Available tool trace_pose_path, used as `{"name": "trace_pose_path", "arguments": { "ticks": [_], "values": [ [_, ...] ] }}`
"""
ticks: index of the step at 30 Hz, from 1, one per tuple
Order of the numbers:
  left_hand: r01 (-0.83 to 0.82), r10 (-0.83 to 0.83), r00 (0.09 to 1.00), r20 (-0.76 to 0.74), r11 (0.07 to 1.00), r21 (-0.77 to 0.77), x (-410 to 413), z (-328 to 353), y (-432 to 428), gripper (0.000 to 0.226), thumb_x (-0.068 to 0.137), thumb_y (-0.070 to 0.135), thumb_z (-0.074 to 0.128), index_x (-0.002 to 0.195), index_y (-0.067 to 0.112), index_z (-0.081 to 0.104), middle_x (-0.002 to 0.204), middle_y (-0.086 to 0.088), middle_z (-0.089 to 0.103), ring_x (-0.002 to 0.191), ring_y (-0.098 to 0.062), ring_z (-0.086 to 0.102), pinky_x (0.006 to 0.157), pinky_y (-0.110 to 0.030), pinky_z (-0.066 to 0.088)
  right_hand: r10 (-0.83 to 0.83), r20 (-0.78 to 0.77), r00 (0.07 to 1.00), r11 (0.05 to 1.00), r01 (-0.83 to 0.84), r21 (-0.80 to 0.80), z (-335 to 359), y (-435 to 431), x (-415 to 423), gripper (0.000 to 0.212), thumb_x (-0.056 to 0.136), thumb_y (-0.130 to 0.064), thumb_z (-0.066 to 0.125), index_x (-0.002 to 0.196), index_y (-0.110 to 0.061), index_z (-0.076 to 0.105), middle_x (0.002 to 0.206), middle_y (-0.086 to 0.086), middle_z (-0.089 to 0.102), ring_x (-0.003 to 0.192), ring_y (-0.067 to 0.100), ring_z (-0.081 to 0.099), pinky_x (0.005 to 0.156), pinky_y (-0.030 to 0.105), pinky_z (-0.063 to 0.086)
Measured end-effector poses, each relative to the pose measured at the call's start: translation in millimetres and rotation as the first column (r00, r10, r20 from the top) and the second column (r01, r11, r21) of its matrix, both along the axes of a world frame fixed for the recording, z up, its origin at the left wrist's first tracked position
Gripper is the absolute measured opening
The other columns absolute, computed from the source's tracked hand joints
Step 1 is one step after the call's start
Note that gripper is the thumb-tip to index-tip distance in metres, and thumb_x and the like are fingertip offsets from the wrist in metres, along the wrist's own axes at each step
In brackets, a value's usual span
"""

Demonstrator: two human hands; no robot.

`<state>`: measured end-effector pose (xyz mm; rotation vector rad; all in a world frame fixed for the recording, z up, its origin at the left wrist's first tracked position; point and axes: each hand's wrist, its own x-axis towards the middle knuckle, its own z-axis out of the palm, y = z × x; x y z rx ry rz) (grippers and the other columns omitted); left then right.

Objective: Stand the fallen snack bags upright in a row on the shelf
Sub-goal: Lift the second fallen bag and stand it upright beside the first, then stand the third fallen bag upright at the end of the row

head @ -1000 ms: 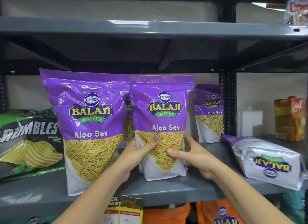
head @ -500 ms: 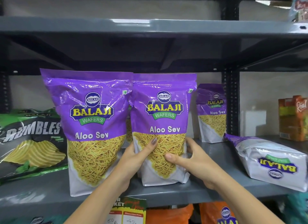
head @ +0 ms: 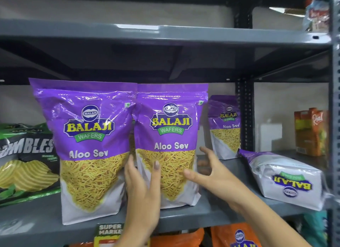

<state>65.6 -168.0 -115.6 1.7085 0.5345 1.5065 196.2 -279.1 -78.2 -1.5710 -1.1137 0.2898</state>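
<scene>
Both hands, left hand (head: 142, 188) and right hand (head: 211, 175), are spread open around the upright middle Aloo Sev bag (head: 170, 136); another Aloo Sev bag (head: 287, 180) lies fallen at the right of the frame on the shelf (head: 211, 215).

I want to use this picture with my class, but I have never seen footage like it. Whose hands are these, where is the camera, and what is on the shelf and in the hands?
There is no machine here. A person wears a camera on the head, so you look forward and down along their own arms at a grey metal shelf.

Two purple Aloo Sev bags stand upright side by side at the front: the left bag and the middle bag. A third upright bag stands further back. One fallen bag lies on its side at the right, its logo upside down. A green chips bag lies at the far left, and an orange juice carton stands at the far right.

The left hand rests open against the middle bag's lower front. The right hand is spread open beside it. Neither grips anything.
</scene>
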Motion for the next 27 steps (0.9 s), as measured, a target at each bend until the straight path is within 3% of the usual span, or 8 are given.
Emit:
{"name": "trace_pose_path", "arguments": {
  "ticks": [5,9,11,14,16,19,24,27],
  "values": [
    [-0.116,0.056,0.980,0.193,0.941,0.318,23,-21,-59,0.059,0.081,0.058,0.054,0.132,0.028,0.049,0.147,0.007,0.041,0.137,-0.019,0.041,0.109,-0.029,0.034,-0.402,0.243,0.883,0.916,0.389,0.102,42,-57,56,0.044,0.073,-0.037,0.081,0.111,-0.019,0.069,0.109,0.002,0.072,0.101,0.018,0.067,0.095,0.037,0.052],
    [0.108,-0.128,0.992,0.013,0.882,0.459,60,-1,-78,0.040,0.077,0.039,0.061,0.116,0.031,0.057,0.127,0.013,0.052,0.124,-0.005,0.045,0.105,-0.017,0.031,-0.631,0.340,0.698,0.731,0.681,-0.040,62,-95,132,0.038,0.089,-0.030,0.067,0.119,-0.007,0.066,0.119,0.017,0.070,0.101,0.030,0.065,0.089,0.035,0.047],
    [0.253,-0.205,0.965,-0.163,0.893,0.373,86,16,-88,0.038,0.081,0.038,0.061,0.117,0.031,0.054,0.121,0.015,0.052,0.119,-0.004,0.047,0.103,-0.021,0.035,-0.639,0.343,0.689,0.676,0.715,-0.176,59,-107,159,0.046,0.094,-0.032,0.058,0.128,-0.001,0.059,0.131,0.020,0.063,0.114,0.033,0.061,0.096,0.037,0.045],
    [0.437,-0.409,0.810,-0.421,0.899,-0.033,141,39,-94,0.048,0.087,0.042,0.060,0.130,0.026,0.044,0.129,0.004,0.052,0.121,-0.020,0.053,0.104,-0.036,0.042,-0.614,0.285,0.737,0.629,0.674,-0.389,42,-105,182,0.062,0.100,-0.040,0.045,0.143,0.004,0.044,0.150,0.021,0.046,0.135,0.034,0.047,0.112,0.038,0.036],
    [0.429,-0.533,0.709,-0.461,0.846,-0.318,174,49,-98,0.060,0.089,0.048,0.054,0.139,0.021,0.035,0.138,-0.007,0.049,0.121,-0.028,0.053,0.102,-0.041,0.046,-0.606,0.257,0.753,0.628,0.651,-0.426,30,-101,196,0.070,0.100,-0.047,0.038,0.148,0.004,0.036,0.157,0.021,0.036,0.142,0.034,0.040,0.117,0.037,0.031],
    [0.410,-0.697,0.600,-0.393,0.690,-0.597,198,57,-103,0.054,0.090,0.056,0.048,0.129,0.018,0.047,0.119,-0.004,0.064,0.086,-0.018,0.059,0.074,-0.030,0.051,-0.653,0.093,0.752,0.661,0.625,-0.415,24,-99,200,0.084,0.095,-0.052,0.045,0.156,-0.002,0.017,0.163,0.019,0.022,0.148,0.035,0.028,0.120,0.043,0.025],
    [0.477,-0.739,0.559,-0.377,0.658,-0.582,205,55,-105,0.018,0.090,0.039,0.062,0.091,0.021,0.057,0.087,-0.001,0.067,0.063,-0.010,0.067,0.052,-0.015,0.051,-0.644,0.062,0.763,0.677,0.606,-0.419,28,-105,188,0.089,0.094,-0.042,0.055,0.156,-0.004,0.004,0.157,0.020,0.033,0.134,0.037,0.046,0.092,0.033,0.042],
    [0.524,-0.708,0.620,-0.339,0.695,-0.493,202,49,-100,0.054,0.086,0.026,0.071,0.130,0.019,0.039,0.132,-0.006,0.059,0.107,-0.020,0.063,0.081,-0.019,0.047,-0.625,0.079,0.776,0.728,0.617,-0.298,28,-112,179,0.078,0.092,-0.034,0.061,0.152,-0.004,0.020,0.138,0.017,0.052,0.095,0.028,0.059,0.062,0.027,0.042]
  ]
}}
